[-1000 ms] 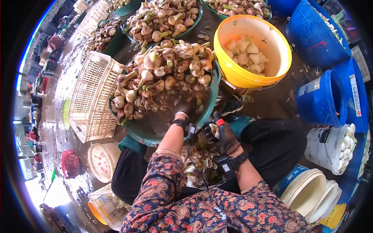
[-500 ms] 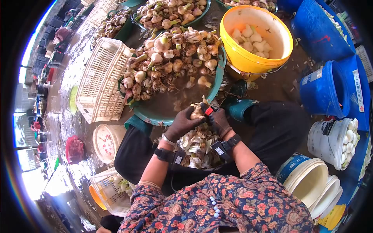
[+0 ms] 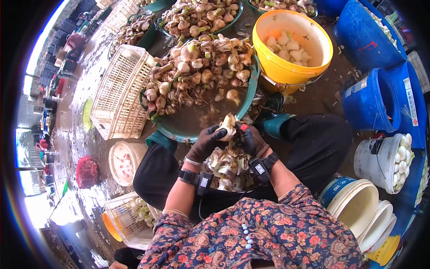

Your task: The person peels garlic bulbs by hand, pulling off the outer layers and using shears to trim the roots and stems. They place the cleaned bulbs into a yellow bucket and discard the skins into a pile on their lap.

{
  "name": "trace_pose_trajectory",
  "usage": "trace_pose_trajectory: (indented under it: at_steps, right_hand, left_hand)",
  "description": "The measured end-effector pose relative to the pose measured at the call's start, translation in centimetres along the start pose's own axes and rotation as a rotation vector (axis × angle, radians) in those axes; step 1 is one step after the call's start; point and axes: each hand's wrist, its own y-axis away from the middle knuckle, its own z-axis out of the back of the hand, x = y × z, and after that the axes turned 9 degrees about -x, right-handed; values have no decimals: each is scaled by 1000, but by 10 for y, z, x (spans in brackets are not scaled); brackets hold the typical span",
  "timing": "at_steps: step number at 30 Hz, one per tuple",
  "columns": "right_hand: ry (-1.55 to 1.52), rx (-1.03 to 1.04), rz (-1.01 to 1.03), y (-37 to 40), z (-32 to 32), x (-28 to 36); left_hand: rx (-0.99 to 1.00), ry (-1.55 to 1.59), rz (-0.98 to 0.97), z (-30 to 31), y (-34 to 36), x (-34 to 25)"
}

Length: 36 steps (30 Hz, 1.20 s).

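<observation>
Wet concrete-toned floor [image 3: 71, 150] is used as the working surface; above loose peelings [image 3: 228, 166], a garlic bulb [image 3: 229, 127] is clasped between thumb and fingers by the gloved left hand [image 3: 205, 142]. Its right side is met by the gloved right hand [image 3: 253, 141], whose grip cannot be determined. Beyond, unpeeled garlic [image 3: 197, 76] is contained in a green basin [image 3: 249, 99], beside which a yellow bucket [image 3: 278, 74] is positioned.

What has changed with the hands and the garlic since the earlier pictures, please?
The left hand drew back out of the green basin and now holds a garlic bulb near the basin's near edge; the right hand is close against the bulb, which shows more white than half a second ago. The yellow bucket and the white crate stayed in place.
</observation>
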Motion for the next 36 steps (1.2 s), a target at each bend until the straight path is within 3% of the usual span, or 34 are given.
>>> trace_pose_trajectory:
  at_steps: [1,2,3,4,5,6,8,10,12,13,14,16,18,20,22,26,27,28,29,30,31,32,33,34,36]
  right_hand:
    - [88,-126,137,-2,-3,-14]
    - [88,-126,137,-3,0,-14]
    - [-235,-34,-356,-5,4,-15]
    - [-559,62,-852,-3,7,-16]
    - [-513,31,-880,3,-5,15]
    - [-508,31,-884,5,-5,22]
    - [-144,-40,-556,6,-7,26]
    - [-174,-97,-559,-9,-6,-29]
    - [295,-109,-306,-14,-1,-55]
    - [183,-58,-459,-10,-6,5]
    - [182,-56,-459,-9,-6,3]
    - [60,39,-187,-5,-2,-5]
    - [88,129,-219,-6,5,21]
    - [-125,214,-258,-5,8,35]
    - [-200,297,-259,-5,6,43]
    - [-198,290,-204,-2,-5,38]
    - [96,230,63,-1,-9,34]
    - [390,162,331,0,-12,31]
    - [554,78,414,3,-17,18]
    - [556,76,418,1,-15,7]
    - [347,40,204,-3,-16,6]
    - [135,4,-10,-5,-16,5]
    - [-107,-99,-213,-6,-13,4]
    - [-109,-100,-213,-6,-13,10]
    - [-292,-45,-190,-5,-14,20]
  left_hand:
    - [-88,133,-38,-12,1,5]
    - [-174,264,-75,-17,0,8]
    - [-163,201,-187,-11,-8,19]
    - [-162,203,-181,-14,-8,21]
    - [-161,151,-123,-19,-7,22]
    - [-162,98,-67,-22,-7,23]
    - [-144,49,-159,-9,-20,37]
    - [-335,-504,-575,1,-27,44]
    - [-344,-609,-527,-6,-15,25]
    - [-339,-637,-438,-3,-16,27]
    - [-332,-667,-351,-1,-17,27]
    - [-371,-594,-387,-2,-18,24]
    - [-360,-163,-130,2,-16,23]
    - [-333,118,56,11,-15,22]
    - [-344,-897,-526,19,-1,17]
    - [-390,-696,-529,18,12,12]
    - [-419,-779,-738,22,7,21]
    - [-420,-777,-738,20,8,21]
    - [-443,-817,-732,16,9,19]
    - [-465,-857,-727,12,10,16]
    - [-455,-814,-331,4,17,1]
    - [-452,-814,-331,6,16,4]
    - [-446,-784,-542,12,14,12]
    - [-437,-748,-753,15,13,13]
    - [-416,-812,-737,19,12,17]
